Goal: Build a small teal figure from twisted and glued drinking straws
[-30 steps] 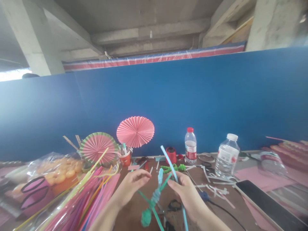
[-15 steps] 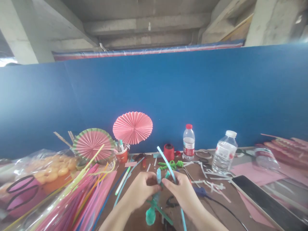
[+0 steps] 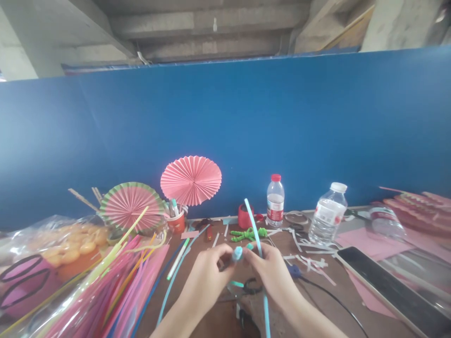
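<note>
My left hand [image 3: 213, 270] is closed round a coiled pipe-cleaner figure, whose pale blue wound end [image 3: 237, 253] pokes out between thumb and fingers. My right hand [image 3: 269, 267] meets it, pinching close to that end. A long light blue pipe cleaner [image 3: 252, 224] runs up through the right fingers and down past the wrist. One teal tip [image 3: 250, 246] shows between the hands, and a teal piece [image 3: 236, 284] sticks out below them. The rest of the figure is hidden by the fingers.
Bundled pipe cleaners [image 3: 123, 281] lie left, near a pink paper fan [image 3: 192, 180] and a pen cup [image 3: 176, 222]. Behind the hands are a twisted green pipe cleaner [image 3: 248, 234] and red-capped bottle [image 3: 275, 204]. Right are a white-capped bottle [image 3: 327, 218], glue gun cord [image 3: 331, 293] and phone [image 3: 387, 291].
The figure has turned in my hands: its teal round end and crossing stem, which hung below, are now mostly out of sight. The long blue pipe cleaner stands more upright. The view has tilted slightly.
</note>
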`<state>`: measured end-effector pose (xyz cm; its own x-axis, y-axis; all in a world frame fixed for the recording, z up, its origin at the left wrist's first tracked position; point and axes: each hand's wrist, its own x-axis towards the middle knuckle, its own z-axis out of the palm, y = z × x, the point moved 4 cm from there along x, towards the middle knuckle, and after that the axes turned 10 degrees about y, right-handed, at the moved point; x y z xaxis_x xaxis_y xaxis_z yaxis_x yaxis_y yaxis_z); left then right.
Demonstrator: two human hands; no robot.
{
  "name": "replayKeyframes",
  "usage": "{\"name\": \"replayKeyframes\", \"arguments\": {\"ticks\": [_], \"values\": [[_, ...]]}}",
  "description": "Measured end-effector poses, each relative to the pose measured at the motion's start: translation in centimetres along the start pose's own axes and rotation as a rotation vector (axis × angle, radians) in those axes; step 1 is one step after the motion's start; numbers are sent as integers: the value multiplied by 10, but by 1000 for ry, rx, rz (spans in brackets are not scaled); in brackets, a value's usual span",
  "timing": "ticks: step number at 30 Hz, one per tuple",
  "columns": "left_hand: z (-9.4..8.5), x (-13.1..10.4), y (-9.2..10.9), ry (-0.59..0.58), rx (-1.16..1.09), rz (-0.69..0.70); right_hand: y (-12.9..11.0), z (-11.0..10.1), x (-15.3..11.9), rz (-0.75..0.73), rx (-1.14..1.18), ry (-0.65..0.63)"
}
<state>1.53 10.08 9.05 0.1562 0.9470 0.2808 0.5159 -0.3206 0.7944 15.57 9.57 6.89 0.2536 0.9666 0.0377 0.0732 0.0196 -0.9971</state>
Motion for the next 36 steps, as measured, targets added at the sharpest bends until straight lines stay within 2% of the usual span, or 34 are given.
{"name": "replayKeyframes", "arguments": {"ticks": [3, 6, 8, 12, 15, 17, 20, 23, 26, 28, 31, 36], "values": [[-3, -1, 5, 7, 39, -1, -1, -2, 3, -38, -39, -3], [-5, 2, 2, 1, -125, -82, -6, -4, 4, -131, -61, -38], [-2, 2, -5, -73, -304, -202, -10, -4, 4, -197, -52, -91], [12, -2, -24, -300, -644, -497, -16, -5, 3, -313, 4, -225], [19, -5, -31, -405, -783, -548, -18, -6, 1, -414, 14, -292], [19, -4, -31, -379, -739, -510, -18, -7, 1, -420, -10, -281], [10, 1, -24, -218, -470, -324, -17, -9, 2, -308, -20, -200], [-4, 4, -8, -35, -97, -19, -10, -9, 2, 11, 120, -146], [-12, 1, 6, 94, 198, 313, -1, -4, -4, 388, 292, -218], [-14, -3, 13, 161, 316, 561, 1, -1, -8, 519, 372, -301], [-16, -12, 15, 203, 443, 843, 1, 0, -11, 572, 439, -355], [-22, -22, 21, 292, 693, 1089, -7, 1, -14, 520, 418, -331]]}}
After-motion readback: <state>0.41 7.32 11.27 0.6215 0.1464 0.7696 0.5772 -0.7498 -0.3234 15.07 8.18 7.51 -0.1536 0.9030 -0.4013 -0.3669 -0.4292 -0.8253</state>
